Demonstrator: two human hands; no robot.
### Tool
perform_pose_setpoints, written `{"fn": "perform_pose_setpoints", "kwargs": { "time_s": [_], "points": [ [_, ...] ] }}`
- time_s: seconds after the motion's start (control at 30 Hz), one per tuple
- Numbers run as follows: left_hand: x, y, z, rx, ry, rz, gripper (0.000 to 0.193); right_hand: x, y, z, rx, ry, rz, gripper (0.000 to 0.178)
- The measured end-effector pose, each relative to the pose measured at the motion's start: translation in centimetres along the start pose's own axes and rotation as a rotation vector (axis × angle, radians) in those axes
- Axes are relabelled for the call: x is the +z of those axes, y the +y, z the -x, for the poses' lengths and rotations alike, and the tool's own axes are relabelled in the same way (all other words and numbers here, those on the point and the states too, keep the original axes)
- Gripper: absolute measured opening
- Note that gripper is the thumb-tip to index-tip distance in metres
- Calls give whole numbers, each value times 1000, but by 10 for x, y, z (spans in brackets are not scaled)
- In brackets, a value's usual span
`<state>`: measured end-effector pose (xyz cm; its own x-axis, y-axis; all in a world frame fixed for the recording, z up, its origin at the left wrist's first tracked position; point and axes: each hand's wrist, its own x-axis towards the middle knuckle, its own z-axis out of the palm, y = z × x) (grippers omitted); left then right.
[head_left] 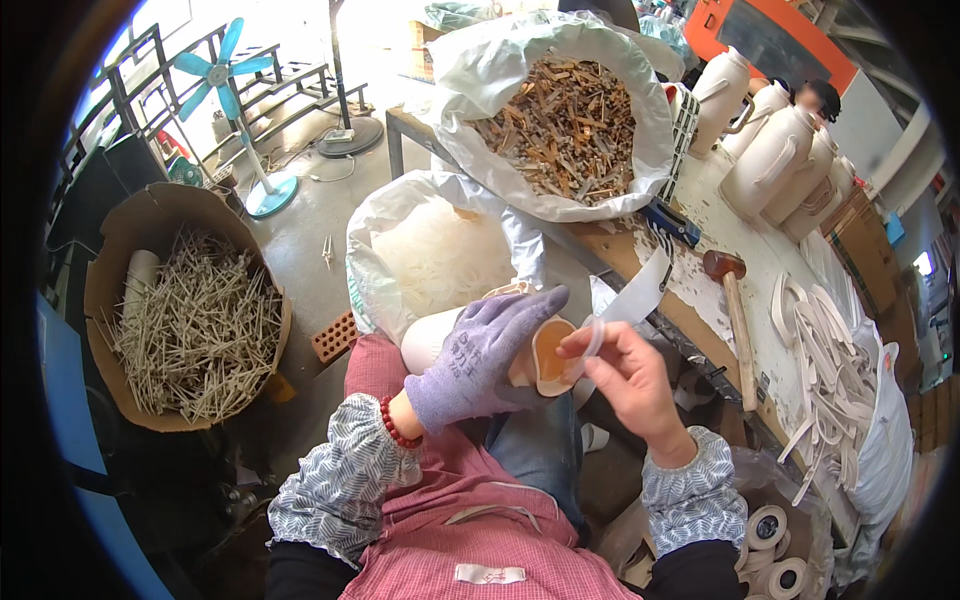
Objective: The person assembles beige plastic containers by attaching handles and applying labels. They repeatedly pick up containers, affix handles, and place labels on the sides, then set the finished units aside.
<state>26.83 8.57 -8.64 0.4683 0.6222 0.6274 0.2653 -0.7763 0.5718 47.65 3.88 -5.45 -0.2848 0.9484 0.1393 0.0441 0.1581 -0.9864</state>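
Left hand [470, 355] (gloved) wraps around 1 white vessel [427, 340], on its side over the lap [537, 455], mouth [550, 357] facing right. Right hand [635, 385], bare, pinches 1 translucent ring [594, 347] at that mouth. White bag [362, 285] of translucent pieces [440, 255] just beyond.

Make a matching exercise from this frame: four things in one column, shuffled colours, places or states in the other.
1. Left hand
2. Right hand
3. Mallet
4. Fan

A. Lying on the workbench
B. Bare, holding a translucent piece
C. Blue, standing on the floor
D. Gloved in purple

Pairs: 1-D, 2-B, 3-A, 4-C
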Motion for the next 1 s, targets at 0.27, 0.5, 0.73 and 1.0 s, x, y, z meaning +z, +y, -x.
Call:
{"fn": "perform_pose_setpoints", "kwargs": {
  "time_s": [0.27,0.5,0.73,1.0],
  "points": [
    [3,-7,3,109,-49,-10,92,17,17,-2,-421,-82,828,18],
    [11,-11,9,98,-56,-29,87,25,16,-1,-359,-62,993,8],
    [18,-5,11,141,-125,-19,84,6,19,-3,-181,-282,925,7],
    [-98,20,37,-7,48,79,76,20,-64,38,-1111,-174,108,2]
  ]
}}
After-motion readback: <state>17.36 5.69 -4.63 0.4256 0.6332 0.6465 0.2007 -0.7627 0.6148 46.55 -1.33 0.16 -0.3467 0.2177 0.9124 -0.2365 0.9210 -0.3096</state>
